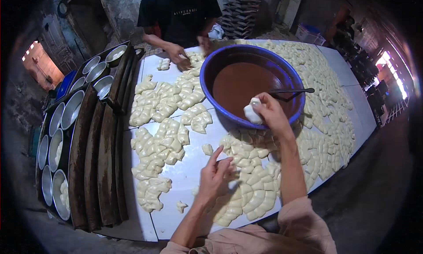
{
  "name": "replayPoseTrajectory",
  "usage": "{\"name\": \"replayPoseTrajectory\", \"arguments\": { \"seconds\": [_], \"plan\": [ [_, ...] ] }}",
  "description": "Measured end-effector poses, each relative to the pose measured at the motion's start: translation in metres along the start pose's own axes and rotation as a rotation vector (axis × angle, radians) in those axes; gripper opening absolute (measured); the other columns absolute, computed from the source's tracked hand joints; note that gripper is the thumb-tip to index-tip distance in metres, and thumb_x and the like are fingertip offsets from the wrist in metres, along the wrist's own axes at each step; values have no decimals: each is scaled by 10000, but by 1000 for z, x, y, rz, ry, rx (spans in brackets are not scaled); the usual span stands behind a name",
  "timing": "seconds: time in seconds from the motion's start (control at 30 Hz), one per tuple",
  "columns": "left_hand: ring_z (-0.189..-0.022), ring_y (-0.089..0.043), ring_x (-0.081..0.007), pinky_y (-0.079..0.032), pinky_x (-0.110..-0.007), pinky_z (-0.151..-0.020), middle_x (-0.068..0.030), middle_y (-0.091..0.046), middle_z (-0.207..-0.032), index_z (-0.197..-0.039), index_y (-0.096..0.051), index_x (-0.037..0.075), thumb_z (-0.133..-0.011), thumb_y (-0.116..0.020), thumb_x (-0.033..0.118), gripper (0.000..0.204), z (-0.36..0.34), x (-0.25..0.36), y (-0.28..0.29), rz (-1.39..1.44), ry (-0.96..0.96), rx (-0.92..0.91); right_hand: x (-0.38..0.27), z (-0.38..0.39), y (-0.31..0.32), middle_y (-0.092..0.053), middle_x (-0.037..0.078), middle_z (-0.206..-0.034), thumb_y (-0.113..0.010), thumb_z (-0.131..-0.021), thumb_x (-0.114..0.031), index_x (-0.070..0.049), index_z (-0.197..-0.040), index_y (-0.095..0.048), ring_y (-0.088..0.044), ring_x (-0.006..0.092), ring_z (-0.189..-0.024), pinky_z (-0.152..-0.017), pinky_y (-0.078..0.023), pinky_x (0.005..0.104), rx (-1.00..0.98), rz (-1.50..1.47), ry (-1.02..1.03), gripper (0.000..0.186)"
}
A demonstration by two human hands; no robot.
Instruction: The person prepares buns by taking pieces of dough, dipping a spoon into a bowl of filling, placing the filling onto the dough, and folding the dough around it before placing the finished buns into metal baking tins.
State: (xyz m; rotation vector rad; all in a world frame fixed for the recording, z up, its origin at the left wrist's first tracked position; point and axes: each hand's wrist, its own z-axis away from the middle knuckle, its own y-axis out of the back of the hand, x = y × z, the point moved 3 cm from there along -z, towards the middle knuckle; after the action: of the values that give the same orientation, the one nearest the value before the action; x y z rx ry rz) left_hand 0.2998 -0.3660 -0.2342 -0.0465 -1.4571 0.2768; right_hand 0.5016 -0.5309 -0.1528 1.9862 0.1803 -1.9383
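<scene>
My right hand [271, 113] pinches a white lump of dough [252, 112] at the near rim of a large blue basin [211, 60]. Brown filling or liquid [244, 84] fills much of the basin; I cannot make out which. A dark-handled utensil [293, 91] rests in it, its handle over the right rim. Over the table, my left hand [214, 174] has its index finger stretched out and holds nothing I can see. Flattened cut dough pieces [255, 192] lie under and beside it. One loose dough piece [207, 149] sits just beyond its fingertips.
More dough pieces [326, 104] cover the right side of the white table [189, 161], and patches [163, 141] lie left. Round metal pans [72, 109] stand in dark racks at far left, some holding dough. Across the table, a co-worker's hands [176, 53] reach over dough.
</scene>
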Motion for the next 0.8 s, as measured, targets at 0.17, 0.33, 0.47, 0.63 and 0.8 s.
{"name": "replayPoseTrajectory", "arguments": {
  "seconds": [0.17, 0.33, 0.47, 0.63, 0.8],
  "plan": [
    [-949, -701, -170, -534, -292, -848, -146, -719, -1104, -1384, -538, 18, -1012, -604, 213, 426, -1, 5, 23, -154, 106, 76, 44, -49, 28, -707, 131, -949, -617, -859, -206, -30, -1026, -655, -686, 240, -867, -794, -513, 377, -299, 817, -9, 245],
    [-955, -690, -154, -534, -298, -829, -146, -722, -1100, -1354, -573, 13, -996, -630, 216, 416, 9, -1, 28, -182, 157, 2, 4, -38, 15, -721, 151, -1032, -611, -845, -249, -53, -1068, -684, -685, 316, -976, -845, -506, 419, -431, 858, -82, 305],
    [-968, -671, -136, -531, -287, -826, -116, -719, -1116, -1343, -581, 2, -993, -632, 239, 426, 7, 6, 16, -203, 179, -37, -9, -21, 5, -707, 109, -881, -608, -880, -244, -19, -986, -671, -688, 246, -839, -760, -515, 400, -274, 664, 31, 256],
    [-1105, -634, -194, -537, -324, -895, -122, -632, -1295, -1389, -528, -2, -1032, -564, 295, 465, -9, 0, -4, 71, 156, -128, -21, 14, -21, -647, 36, -827, -623, -965, -129, -40, -1103, -586, -646, 91, -764, -648, -530, 243, -254, -384, -69, 169],
    [-1286, -533, -230, -480, -389, -1022, -120, -545, -1411, -1411, -491, 16, -1069, -429, 400, 518, -14, 14, -16, 508, 156, -68, 19, 51, -77, -654, 23, -974, -637, -955, -96, -67, -1136, -583, -655, 84, -775, -652, -539, 221, -176, -628, -150, 192]
  ]
}}
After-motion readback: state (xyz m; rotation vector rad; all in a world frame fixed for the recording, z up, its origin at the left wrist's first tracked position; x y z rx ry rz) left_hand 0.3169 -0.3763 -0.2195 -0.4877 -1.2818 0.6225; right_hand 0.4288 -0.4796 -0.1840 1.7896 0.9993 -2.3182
